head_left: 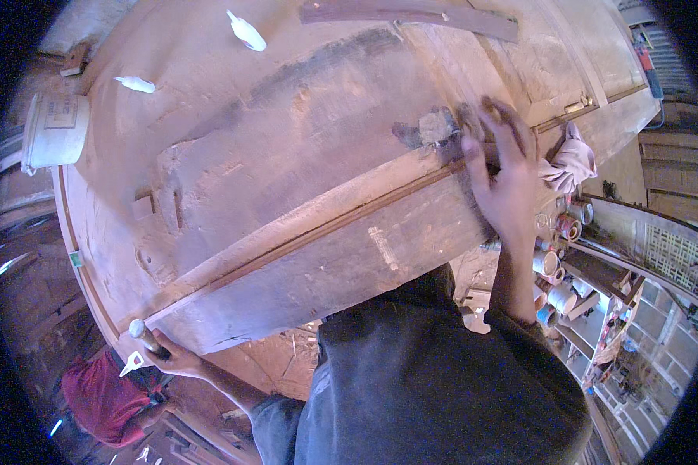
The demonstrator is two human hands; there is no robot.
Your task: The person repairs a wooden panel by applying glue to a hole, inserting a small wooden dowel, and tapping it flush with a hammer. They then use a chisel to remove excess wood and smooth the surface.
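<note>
A large wooden door panel lies flat before me, dusty and worn, with a long groove running across it. My right hand lies flat on the panel with fingers spread, pressing by a grey patch of filler. My left hand is at the panel's near left corner, closed around a dark-handled tool with a pale rounded end. My dark shirt fills the lower middle of the view.
A white bucket stands at the left edge. Two white scraps lie on the far part of the panel, a dark wood strip at the top. A pinkish rag lies at right. Shelves with cans stand lower right.
</note>
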